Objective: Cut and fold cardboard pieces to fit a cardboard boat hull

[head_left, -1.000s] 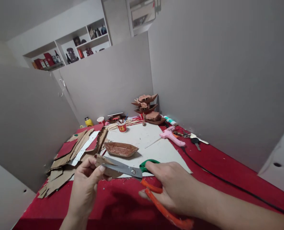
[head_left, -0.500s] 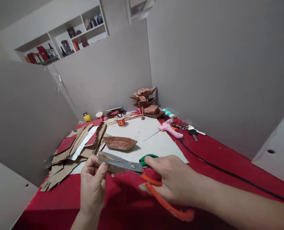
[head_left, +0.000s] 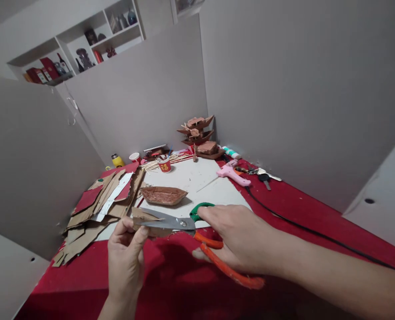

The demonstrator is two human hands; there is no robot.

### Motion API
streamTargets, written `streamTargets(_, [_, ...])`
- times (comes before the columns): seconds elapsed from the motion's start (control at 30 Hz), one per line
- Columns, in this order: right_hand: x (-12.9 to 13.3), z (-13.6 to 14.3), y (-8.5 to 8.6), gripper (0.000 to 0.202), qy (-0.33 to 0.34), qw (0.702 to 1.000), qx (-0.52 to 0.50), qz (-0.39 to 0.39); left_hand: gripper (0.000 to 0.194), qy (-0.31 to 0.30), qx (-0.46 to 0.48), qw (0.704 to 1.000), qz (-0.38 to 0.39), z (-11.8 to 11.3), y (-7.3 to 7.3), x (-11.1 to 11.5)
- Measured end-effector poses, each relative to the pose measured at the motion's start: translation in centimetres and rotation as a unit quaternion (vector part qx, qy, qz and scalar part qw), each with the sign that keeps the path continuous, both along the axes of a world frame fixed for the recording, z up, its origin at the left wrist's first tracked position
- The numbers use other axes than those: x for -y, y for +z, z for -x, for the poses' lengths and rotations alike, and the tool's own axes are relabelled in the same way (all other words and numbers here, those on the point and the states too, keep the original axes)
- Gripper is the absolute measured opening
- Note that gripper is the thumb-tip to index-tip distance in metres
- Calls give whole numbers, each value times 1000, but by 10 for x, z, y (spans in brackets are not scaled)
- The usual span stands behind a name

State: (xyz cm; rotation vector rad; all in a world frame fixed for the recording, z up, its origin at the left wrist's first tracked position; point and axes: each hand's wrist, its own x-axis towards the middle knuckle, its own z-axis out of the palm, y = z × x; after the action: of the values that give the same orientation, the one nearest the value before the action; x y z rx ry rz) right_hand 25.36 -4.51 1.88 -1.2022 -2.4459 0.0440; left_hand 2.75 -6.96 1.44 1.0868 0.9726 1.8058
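My right hand [head_left: 230, 235] grips a pair of scissors [head_left: 173, 220] with one green handle and one orange handle. Their blades point left, lying across a small piece of brown cardboard [head_left: 159, 232]. Thumb and fingers of my left hand [head_left: 127, 249] pinch that cardboard by its left end, close to the blade tips. Part of the piece is hidden behind the blades. Just beyond the scissors, a small brown model boat [head_left: 164, 195] with a ridged inside rests on a white board [head_left: 204, 182].
Stacked cardboard strips [head_left: 99, 200] lie at the left. A pink glue gun [head_left: 232, 172] with a black cord [head_left: 293, 223] and some keys [head_left: 264, 178] lie at the right. Behind stand a red paper cup [head_left: 164, 164], wooden sticks [head_left: 180, 157] and finished-looking model boats [head_left: 199, 131].
The view has shifted slightly, so the background sits a little left and higher. The scissor blades still lie across the cardboard, with more of the piece's left end showing above them.
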Motion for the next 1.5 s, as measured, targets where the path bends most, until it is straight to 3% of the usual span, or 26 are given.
streamTargets(0.17, [0,0,5,48,14,1000,14,1,23,-14,1,1000,-14,2,-2,-2])
streamTargets(0.37, [3,4,5,50,15,999,36,11,23,25,-20,998,-45,0,0,0])
streamTargets(0.53, [2,6,-1,52,18,999,30,5,28,42,6,999,-23,0,-1,-2])
streamTargets(0.7, [1,7,-7,51,28,999,16,-1,22,17,6,999,-26,-2,2,-1])
streamTargets(0.87, [0,6,-2,51,21,999,24,-1,19,5,5,999,-31,1,4,-1])
streamTargets(1.17, [1,6,5,52,3,999,45,19,28,-17,37,999,23,10,-2,-3])
streamTargets(1.5, [5,9,0,54,25,996,63,60,25,50,4,998,-23,1,-10,-3])
